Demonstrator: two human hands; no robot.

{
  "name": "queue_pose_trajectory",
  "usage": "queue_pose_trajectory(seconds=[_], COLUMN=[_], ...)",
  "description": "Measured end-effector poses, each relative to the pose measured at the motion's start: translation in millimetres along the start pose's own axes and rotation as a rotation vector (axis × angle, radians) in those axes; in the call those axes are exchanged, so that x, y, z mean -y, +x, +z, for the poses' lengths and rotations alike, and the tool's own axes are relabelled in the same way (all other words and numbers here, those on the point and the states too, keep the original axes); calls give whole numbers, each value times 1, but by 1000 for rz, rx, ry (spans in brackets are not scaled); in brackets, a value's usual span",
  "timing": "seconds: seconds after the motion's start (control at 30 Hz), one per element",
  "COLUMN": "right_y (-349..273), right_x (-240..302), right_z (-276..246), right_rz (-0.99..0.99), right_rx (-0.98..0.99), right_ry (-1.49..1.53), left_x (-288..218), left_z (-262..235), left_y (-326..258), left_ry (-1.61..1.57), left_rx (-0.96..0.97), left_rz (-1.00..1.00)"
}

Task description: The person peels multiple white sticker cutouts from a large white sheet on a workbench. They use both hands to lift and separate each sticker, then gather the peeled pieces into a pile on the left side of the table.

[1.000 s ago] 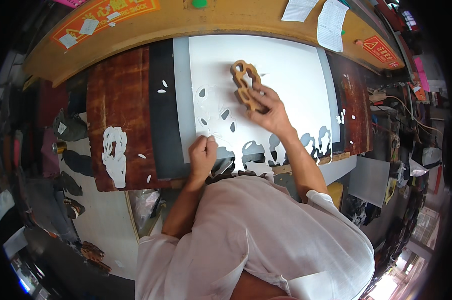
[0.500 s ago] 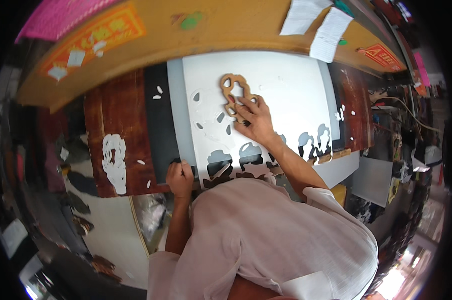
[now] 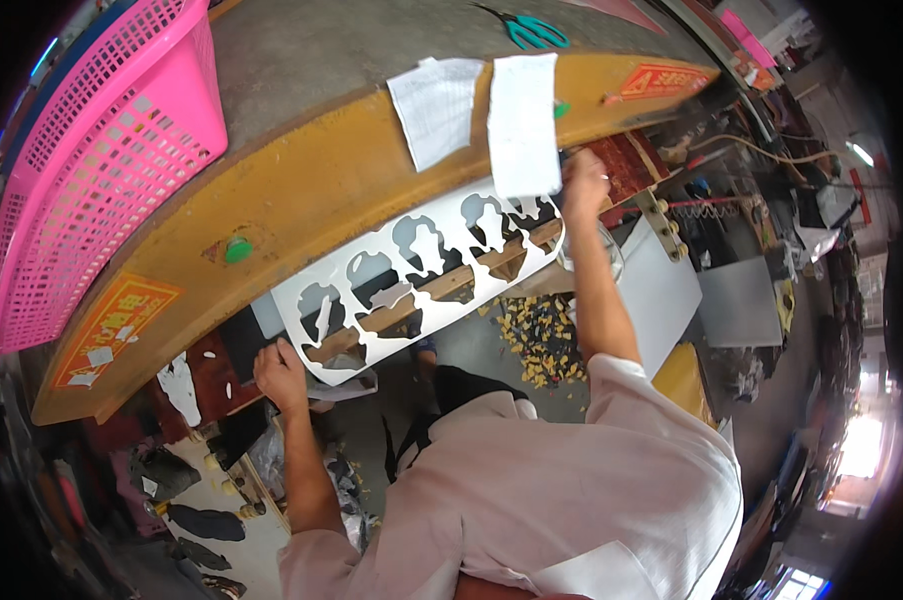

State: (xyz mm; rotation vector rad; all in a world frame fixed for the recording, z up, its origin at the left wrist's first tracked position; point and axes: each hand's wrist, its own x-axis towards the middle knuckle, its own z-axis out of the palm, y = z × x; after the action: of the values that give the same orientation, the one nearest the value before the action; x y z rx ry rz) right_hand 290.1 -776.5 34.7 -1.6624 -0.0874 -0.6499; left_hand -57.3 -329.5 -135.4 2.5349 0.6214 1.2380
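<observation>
A white sheet [image 3: 297, 318] with rows of cut-out holes emerges from under the mustard-yellow press beam [image 3: 311, 215] and overhangs the table's front wooden edge [image 3: 444, 286]. At the sheet's left end, my left hand [image 3: 281, 376] is closed by the table's front edge; what its fingers hold, if anything, is hidden. My right hand [image 3: 585, 184] is closed too, beyond the sheet's right end and beside a dark part; its grip is also hard to make out. No cutting die is visible.
A pink plastic basket [image 3: 121, 170] and teal-handled scissors [image 3: 533, 32] rest on the press top. Two papers hang over the beam, one a white paper [image 3: 524, 125]. White cut pieces [image 3: 178, 388] lie left on the red-brown board. Yellow scraps [image 3: 541, 335] litter the floor below.
My right hand has left the tan cutting die and moved to the right end. The beam now covers more of the sheet, hiding the die. The whole view has shifted.
</observation>
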Motion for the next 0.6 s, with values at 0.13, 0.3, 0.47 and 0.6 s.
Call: queue_pose_trajectory(seconds=[0.13, 0.3, 0.47, 0.6], right_y=[55, -75, -134, -132], right_x=[5, -36, -58, -52], right_z=[-19, -12, 9, 18], right_rz=[-439, -337, -703, -729], right_rx=[51, 452, 539, 602], right_ry=[-337, -86, -600, -543], left_x=[0, -14, -18, -10], left_z=[-5, -19, -21, -16], left_y=[-3, -1, 6, 4], left_ry=[-30, 159, 185, 200], left_rx=[-32, -44, 15, 64], left_rz=[10, 66, 37, -16])
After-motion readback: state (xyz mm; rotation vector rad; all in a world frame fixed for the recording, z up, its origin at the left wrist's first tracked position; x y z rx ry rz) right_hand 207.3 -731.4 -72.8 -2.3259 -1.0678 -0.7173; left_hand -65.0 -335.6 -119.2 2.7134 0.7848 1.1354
